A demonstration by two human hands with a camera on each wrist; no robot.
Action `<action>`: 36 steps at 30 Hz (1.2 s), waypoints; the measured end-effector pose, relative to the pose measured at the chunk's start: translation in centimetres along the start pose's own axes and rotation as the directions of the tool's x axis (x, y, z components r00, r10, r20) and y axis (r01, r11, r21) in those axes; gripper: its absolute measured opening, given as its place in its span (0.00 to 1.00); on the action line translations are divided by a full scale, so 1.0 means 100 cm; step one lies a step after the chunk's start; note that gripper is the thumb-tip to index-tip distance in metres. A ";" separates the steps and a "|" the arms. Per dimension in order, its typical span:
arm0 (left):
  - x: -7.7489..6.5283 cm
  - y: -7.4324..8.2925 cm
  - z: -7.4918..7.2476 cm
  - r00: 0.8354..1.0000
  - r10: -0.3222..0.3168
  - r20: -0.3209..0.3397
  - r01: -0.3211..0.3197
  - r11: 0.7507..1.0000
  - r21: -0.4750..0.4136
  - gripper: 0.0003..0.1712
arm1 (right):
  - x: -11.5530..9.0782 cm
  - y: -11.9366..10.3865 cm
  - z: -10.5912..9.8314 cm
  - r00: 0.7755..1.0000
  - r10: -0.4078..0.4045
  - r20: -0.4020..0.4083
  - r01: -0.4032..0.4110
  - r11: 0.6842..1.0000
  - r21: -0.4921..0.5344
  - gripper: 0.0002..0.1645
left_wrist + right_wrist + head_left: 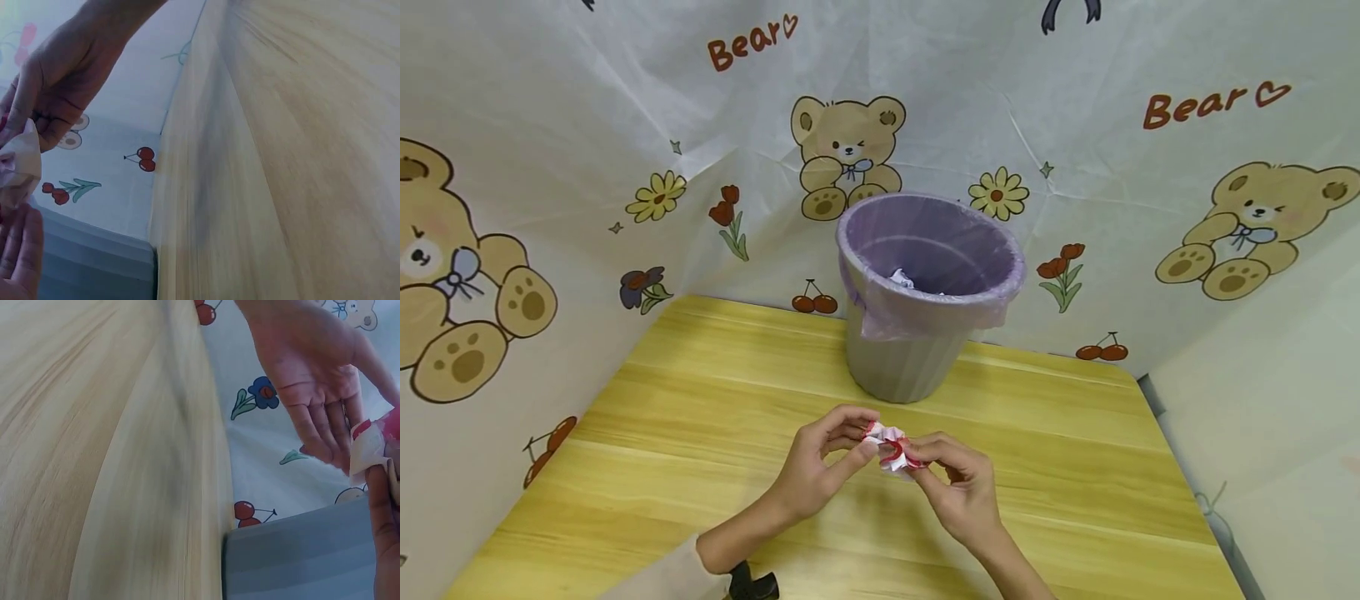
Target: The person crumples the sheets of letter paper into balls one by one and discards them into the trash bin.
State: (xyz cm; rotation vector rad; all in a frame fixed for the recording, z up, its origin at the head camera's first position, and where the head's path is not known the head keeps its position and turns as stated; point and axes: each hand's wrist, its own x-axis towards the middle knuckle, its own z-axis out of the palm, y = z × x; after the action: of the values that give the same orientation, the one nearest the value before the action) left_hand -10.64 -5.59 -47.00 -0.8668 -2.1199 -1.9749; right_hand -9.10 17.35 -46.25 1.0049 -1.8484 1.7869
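Both hands hold a crumpled piece of white paper with red printing [891, 450] above the table. From the left side, the left hand [820, 465] pinches it between thumb and fingertips; its palm shows in the right wrist view. On the other side the right hand [961, 487] grips the paper with its thumb and curled fingers. In the left wrist view the white paper [20, 165] sits between the two hands at the left edge. Just beyond them stands a grey bin [906, 371] with a purple plastic liner [917, 317] folded over its rim.
Crumpled white paper [901, 279] lies inside the bin. The yellow wood-grain table [737, 400] meets a white cloth backdrop [940, 75] printed with bears, flowers and cherries at the back and sides. A black object [752, 583] is by the left wrist.
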 end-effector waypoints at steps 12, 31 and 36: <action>-0.001 0.004 0.004 0.998 -0.009 0.061 0.009 1.000 0.008 0.35 | 0.001 -0.001 -0.002 0.989 -0.116 0.091 0.135 0.959 -0.251 0.26; 0.000 0.001 0.003 0.999 0.031 0.041 -0.029 0.999 -0.028 0.06 | -0.001 -0.005 -0.003 0.992 0.073 0.099 -0.055 0.983 -0.177 0.18; 0.001 0.004 0.001 0.998 0.055 0.043 -0.054 0.998 -0.024 0.07 | -0.005 -0.002 -0.009 0.974 0.211 0.082 -0.191 0.961 -0.199 0.23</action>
State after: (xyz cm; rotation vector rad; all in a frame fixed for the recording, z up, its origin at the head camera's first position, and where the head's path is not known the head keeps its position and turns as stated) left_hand -10.47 -5.45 -46.67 -0.9694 -2.0769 -1.9753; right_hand -8.79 18.39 -46.34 0.8791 -2.2079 1.6528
